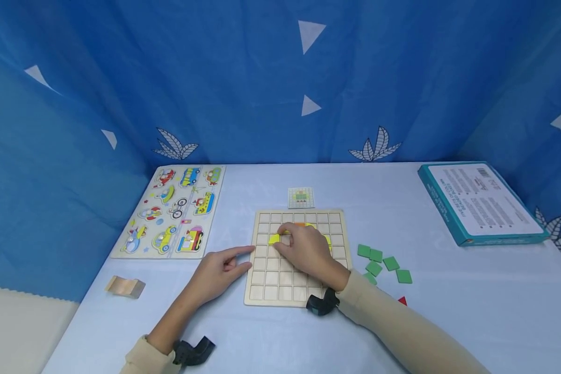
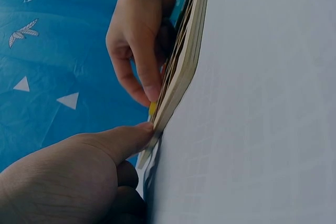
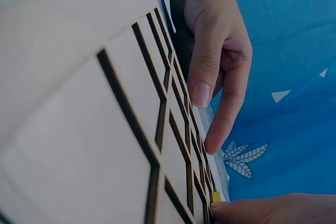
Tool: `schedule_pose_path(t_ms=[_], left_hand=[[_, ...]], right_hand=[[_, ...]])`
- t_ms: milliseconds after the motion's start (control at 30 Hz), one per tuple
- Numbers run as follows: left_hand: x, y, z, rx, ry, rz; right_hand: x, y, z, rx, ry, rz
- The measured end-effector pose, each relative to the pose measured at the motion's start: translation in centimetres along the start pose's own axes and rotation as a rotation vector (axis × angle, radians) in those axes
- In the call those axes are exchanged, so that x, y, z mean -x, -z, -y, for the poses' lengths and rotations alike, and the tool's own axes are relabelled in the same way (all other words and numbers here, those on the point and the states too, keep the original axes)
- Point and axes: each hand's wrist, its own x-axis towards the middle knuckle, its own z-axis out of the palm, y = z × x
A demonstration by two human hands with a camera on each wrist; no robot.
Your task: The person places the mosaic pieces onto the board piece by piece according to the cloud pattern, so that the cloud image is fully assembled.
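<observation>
Yellow tile (image 1: 274, 239) is seen lying in a cell of the grid board (image 1: 262, 291), in the upper left part of the grid, under the fingertips of the right hand (image 1: 304, 252). Left to right: a vehicle puzzle (image 1: 175, 210) is laid at the table's left, with a small wooden block (image 1: 124, 286) nearer the front edge. The left hand (image 1: 217, 272) is rested on the table (image 1: 280, 337), its index finger stretched out straight and its tip set against the board's left edge, nothing being gripped. The right hand is laid palm down over the board, fingers bent onto the yellow tile. Green tiles (image 1: 384, 264) are scattered just right of the board, and a box (image 1: 479, 202) is placed far right.
</observation>
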Motion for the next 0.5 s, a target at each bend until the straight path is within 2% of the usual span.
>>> schedule_pose_path(t_ms=[133, 367, 500], left_hand=[[0.01, -0.15, 0.13, -0.003, 0.001, -0.002], [0.01, -0.19, 0.17, -0.010, 0.014, -0.005], [-0.04, -0.19, 0.10, -0.009, 0.014, -0.005]], right_hand=[[0.13, -0.04, -0.09, -0.006, -0.003, -0.004], [0.06, -0.16, -0.12, -0.017, 0.057, 0.016], [0.00, -0.21, -0.34, -0.010, 0.065, -0.003]])
